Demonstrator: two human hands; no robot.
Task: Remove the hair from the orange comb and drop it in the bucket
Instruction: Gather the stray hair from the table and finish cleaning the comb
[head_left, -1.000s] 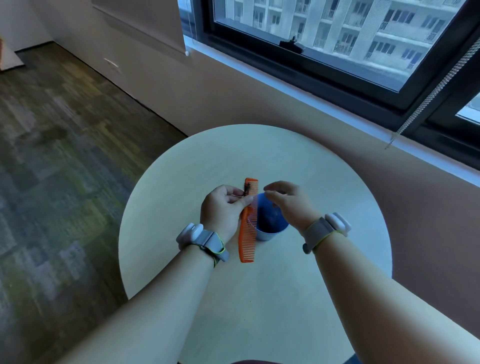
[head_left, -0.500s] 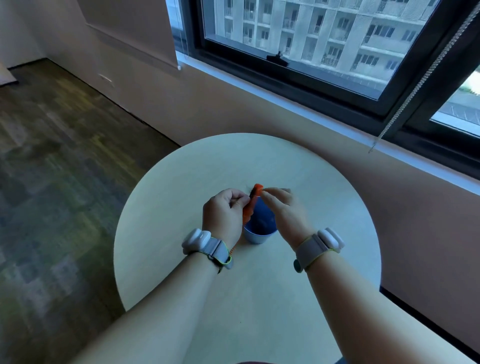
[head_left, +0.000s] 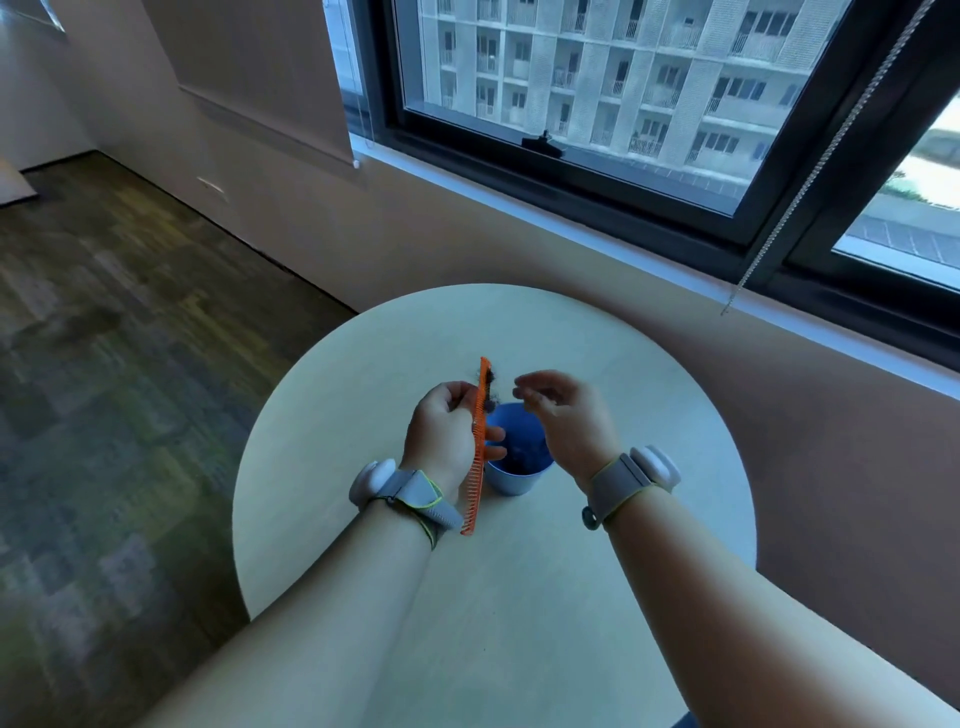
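Head view (wide-angle); downward, over table (head_left: 649, 389)

The orange comb (head_left: 479, 447) is held edge-on, almost upright over the table, with a dark clump of hair (head_left: 490, 385) stuck in the teeth near its top end. The little blue bucket (head_left: 514, 475) stands upright just beside it.

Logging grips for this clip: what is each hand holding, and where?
The left hand grips the comb around its middle. The right hand seems empty.
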